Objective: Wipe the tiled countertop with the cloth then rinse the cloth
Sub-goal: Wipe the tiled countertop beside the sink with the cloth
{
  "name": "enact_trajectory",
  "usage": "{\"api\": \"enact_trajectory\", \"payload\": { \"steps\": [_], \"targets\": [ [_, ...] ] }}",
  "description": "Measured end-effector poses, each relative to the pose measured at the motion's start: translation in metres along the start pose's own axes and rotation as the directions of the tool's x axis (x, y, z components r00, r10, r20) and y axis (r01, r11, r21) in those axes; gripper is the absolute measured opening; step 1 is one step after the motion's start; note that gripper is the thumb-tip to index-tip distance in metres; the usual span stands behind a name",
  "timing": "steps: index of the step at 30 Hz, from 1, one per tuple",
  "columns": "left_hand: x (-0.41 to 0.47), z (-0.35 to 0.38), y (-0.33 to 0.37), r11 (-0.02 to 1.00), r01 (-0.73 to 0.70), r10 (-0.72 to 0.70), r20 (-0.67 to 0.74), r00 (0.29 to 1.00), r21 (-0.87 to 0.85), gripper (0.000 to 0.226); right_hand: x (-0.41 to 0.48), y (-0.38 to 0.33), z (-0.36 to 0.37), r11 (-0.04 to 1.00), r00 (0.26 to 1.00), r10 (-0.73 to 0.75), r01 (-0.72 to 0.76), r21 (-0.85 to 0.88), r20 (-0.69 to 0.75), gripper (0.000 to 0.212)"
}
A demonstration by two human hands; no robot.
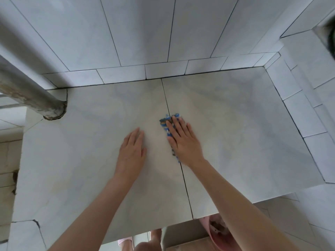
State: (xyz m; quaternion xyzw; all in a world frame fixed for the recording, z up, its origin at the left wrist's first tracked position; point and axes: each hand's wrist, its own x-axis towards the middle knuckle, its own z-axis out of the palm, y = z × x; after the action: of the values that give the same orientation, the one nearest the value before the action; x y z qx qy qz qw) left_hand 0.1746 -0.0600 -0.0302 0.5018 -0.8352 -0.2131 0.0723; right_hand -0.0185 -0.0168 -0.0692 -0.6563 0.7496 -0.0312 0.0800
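The tiled countertop (235, 124) is pale grey, with a dark grout seam running front to back through its middle. A blue patterned cloth (166, 122) lies on that seam. My right hand (183, 140) lies flat on top of the cloth, fingers spread, covering most of it; only its far end and left edge show. My left hand (133, 151) rests flat and empty on the tile just left of the seam, a short gap from the cloth.
A grey pipe (36, 95) enters the counter at the back left. Tiled walls (145, 33) close the back and right side. A pink container (219, 230) stands under the front edge, beside my feet in pink slippers (125, 241).
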Motion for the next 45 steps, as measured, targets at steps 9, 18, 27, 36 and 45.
{"api": "enact_trajectory", "payload": {
  "steps": [9, 18, 27, 36, 45],
  "targets": [
    [0.015, 0.005, 0.002, 0.999, 0.051, -0.052, 0.034, 0.998, 0.011, 0.054, 0.048, 0.102, -0.022, 0.957, 0.957, 0.289, -0.289, -0.027, -0.026, 0.058],
    [0.024, 0.006, -0.004, 0.996, 0.068, -0.072, 0.073, 0.995, 0.05, 0.061, 0.085, 0.047, -0.015, 0.972, 0.971, 0.232, -0.229, 0.046, -0.055, 0.063],
    [0.025, 0.011, -0.007, 0.996, 0.058, -0.058, -0.007, 0.998, 0.066, 0.054, 0.114, -0.003, -0.01, 0.983, 0.981, -0.18, 0.182, -0.025, 0.067, 0.053],
    [0.031, 0.013, -0.008, 0.997, 0.063, -0.061, -0.033, 0.998, 0.041, 0.048, 0.149, 0.097, -0.03, 0.968, 0.969, 0.247, -0.245, -0.047, 0.024, 0.054],
    [0.036, 0.016, 0.001, 0.995, 0.077, -0.075, -0.029, 0.997, 0.056, 0.05, 0.154, 0.034, -0.022, 0.999, 1.0, 0.029, -0.029, 0.018, 0.011, 0.053]
  ]
}}
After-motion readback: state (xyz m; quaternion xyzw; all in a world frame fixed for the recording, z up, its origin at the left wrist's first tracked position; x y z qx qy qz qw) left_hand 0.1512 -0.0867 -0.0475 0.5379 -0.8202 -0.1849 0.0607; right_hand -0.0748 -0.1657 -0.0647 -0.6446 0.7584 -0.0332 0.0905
